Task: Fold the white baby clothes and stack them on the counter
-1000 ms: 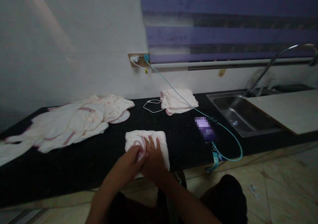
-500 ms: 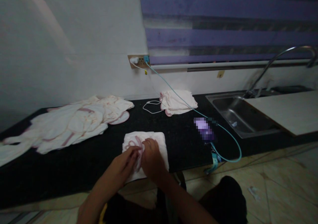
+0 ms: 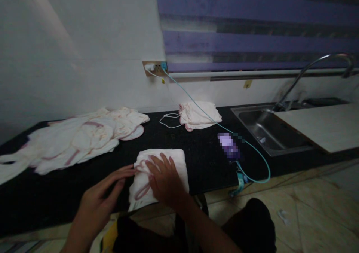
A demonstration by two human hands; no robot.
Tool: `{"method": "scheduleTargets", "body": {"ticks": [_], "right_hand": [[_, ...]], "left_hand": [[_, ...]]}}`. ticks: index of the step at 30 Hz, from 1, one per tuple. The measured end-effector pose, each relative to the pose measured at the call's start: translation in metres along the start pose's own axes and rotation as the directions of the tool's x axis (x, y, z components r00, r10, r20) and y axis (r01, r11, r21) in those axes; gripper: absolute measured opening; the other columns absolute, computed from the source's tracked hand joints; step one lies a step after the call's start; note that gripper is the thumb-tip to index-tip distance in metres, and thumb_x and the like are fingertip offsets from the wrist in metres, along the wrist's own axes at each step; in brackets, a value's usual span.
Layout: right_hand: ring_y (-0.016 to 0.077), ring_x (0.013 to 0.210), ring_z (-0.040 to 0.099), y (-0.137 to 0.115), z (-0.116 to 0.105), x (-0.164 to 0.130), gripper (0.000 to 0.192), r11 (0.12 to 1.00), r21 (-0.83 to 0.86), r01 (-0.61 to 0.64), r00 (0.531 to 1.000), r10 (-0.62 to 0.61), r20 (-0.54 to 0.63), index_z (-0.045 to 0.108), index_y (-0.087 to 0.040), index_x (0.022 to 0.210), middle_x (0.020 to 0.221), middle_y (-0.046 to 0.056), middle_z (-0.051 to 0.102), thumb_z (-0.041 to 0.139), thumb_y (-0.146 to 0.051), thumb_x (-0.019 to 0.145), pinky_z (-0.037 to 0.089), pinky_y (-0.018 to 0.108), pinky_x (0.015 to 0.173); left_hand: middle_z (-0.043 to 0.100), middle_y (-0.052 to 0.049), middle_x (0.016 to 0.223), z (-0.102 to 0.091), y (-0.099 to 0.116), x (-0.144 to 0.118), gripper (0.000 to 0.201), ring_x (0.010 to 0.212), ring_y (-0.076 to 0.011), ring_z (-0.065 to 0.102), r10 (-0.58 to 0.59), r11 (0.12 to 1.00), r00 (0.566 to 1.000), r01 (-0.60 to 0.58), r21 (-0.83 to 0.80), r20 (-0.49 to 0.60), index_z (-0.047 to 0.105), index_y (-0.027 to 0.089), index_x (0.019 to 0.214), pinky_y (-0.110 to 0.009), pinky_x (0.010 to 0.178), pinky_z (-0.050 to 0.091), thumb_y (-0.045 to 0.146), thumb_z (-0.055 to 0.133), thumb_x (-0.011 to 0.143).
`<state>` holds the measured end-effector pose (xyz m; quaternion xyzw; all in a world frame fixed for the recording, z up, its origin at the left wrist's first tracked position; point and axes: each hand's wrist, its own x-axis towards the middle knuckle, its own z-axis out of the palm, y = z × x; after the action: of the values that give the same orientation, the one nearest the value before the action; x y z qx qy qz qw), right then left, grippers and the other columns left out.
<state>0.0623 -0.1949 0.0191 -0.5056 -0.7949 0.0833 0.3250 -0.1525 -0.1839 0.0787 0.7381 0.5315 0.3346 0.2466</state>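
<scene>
A person's right hand [image 3: 165, 180] lies flat, fingers spread, on top of a folded white cloth [image 3: 161, 170] at the front edge of a black counter [image 3: 70, 193]. The left hand [image 3: 101, 197] reaches in from the side, open, its fingertips touching the cloth's left edge where a pink-trimmed strip curls out; neither hand grips anything. To the left, well apart, a heap of white clothes [image 3: 75, 140] with pink trim sprawls across the counter. Near the back wall sits a second folded cloth [image 3: 199, 115], with a white cable [image 3: 167, 120] looped just beside it. A teal cable [image 3: 213, 124] runs from a wall socket [image 3: 154, 67] over that cloth to a phone [image 3: 228, 145] (blurred out) lying on the counter. At right, a steel sink [image 3: 269, 133] with a curved tap [image 3: 314, 73], and a pale board [image 3: 322, 125] resting across it.
</scene>
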Motion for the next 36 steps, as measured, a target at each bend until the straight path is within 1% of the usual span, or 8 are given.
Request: {"method": "scheduleTargets", "body": {"ticks": [3,6,10,20,25,31,33,36], "right_hand": [[0.0276,0.159,0.023,-0.003,0.002,-0.002,0.051,0.997,-0.068,0.036,0.996,-0.031,0.084,0.039,-0.026,0.159,0.168,0.002,0.038,0.034,-0.037,0.11,0.021,0.056,0.129],[0.0279,0.157,0.028,-0.002,0.01,-0.005,0.048,0.993,-0.115,-0.004,0.995,0.015,0.101,0.046,-0.022,0.154,0.164,0.007,0.044,0.036,-0.038,0.11,0.02,0.057,0.129],[0.0266,0.156,0.031,0.0,0.014,-0.005,0.049,0.992,-0.121,-0.023,0.996,0.033,0.085,0.044,-0.021,0.155,0.164,0.006,0.044,0.034,-0.039,0.111,0.022,0.055,0.129],[0.0297,0.158,0.026,-0.015,0.013,-0.035,0.075,0.999,0.025,-0.034,0.999,0.033,0.016,0.035,-0.018,0.161,0.163,0.013,0.044,0.053,-0.059,0.101,0.025,0.055,0.128],[0.0322,0.161,0.018,-0.008,0.002,-0.063,0.082,0.998,0.022,-0.062,0.992,0.059,0.115,0.028,-0.024,0.166,0.169,0.01,0.036,0.057,-0.059,0.098,0.017,0.062,0.129],[0.0331,0.16,0.02,0.023,-0.04,-0.093,0.1,0.997,-0.064,-0.037,0.947,0.055,0.317,0.021,-0.037,0.167,0.172,0.004,0.03,0.077,-0.049,0.085,0.014,0.064,0.129],[0.0339,0.162,0.015,0.033,-0.055,-0.1,0.106,0.991,-0.129,-0.02,0.937,0.063,0.343,0.022,-0.038,0.167,0.173,0.004,0.026,0.083,-0.047,0.08,0.015,0.063,0.129],[0.0354,0.163,0.005,0.046,-0.07,-0.103,0.112,0.977,-0.213,0.0,0.935,0.076,0.347,0.02,-0.037,0.168,0.175,0.005,0.017,0.086,-0.047,0.077,0.015,0.061,0.13]], "left_hand": [[0.059,-0.005,0.153,0.009,-0.02,0.021,0.05,0.148,-0.0274,0.048,0.07,0.994,0.995,-0.076,0.079,0.074,0.072,0.027,0.13,-0.048,0.128,0.03,0.058,0.051,0.098],[0.051,-0.009,0.159,0.034,-0.049,0.04,0.053,0.156,-0.0255,0.035,0.209,0.95,0.91,-0.276,0.148,0.358,0.064,0.024,0.142,-0.051,0.129,0.026,0.05,0.039,0.104],[0.046,-0.009,0.163,0.048,-0.082,0.057,0.053,0.158,-0.0246,0.03,0.231,0.874,0.839,-0.402,0.275,0.493,0.052,0.027,0.154,-0.057,0.13,0.018,0.046,0.035,0.107],[0.058,-0.016,0.15,0.058,-0.092,0.062,0.059,0.143,-0.0254,0.05,0.236,0.915,0.926,-0.314,0.254,0.293,0.054,0.015,0.149,-0.046,0.126,0.035,0.049,0.032,0.106],[0.058,-0.016,0.148,0.073,-0.061,0.028,0.048,0.137,-0.0318,0.051,0.291,0.805,0.92,-0.384,0.453,0.264,0.063,0.018,0.137,-0.052,0.116,0.041,0.04,0.034,0.107],[0.065,-0.017,0.122,0.069,-0.023,-0.003,0.053,0.108,-0.0316,0.062,0.044,0.836,0.978,-0.148,0.528,0.204,0.06,0.022,0.144,-0.048,0.086,0.055,0.049,0.034,0.106],[0.06,-0.017,0.139,0.06,-0.024,-0.007,0.055,0.126,-0.0339,0.057,0.197,0.824,0.939,-0.314,0.472,0.281,0.056,0.027,0.149,-0.053,0.102,0.051,0.054,0.047,0.102],[0.036,-0.01,0.167,0.047,-0.032,-0.007,0.083,0.152,-0.04,0.032,0.413,0.702,0.748,-0.625,0.343,0.519,0.04,0.036,0.16,-0.06,0.122,0.033,0.059,0.071,0.087]]}}
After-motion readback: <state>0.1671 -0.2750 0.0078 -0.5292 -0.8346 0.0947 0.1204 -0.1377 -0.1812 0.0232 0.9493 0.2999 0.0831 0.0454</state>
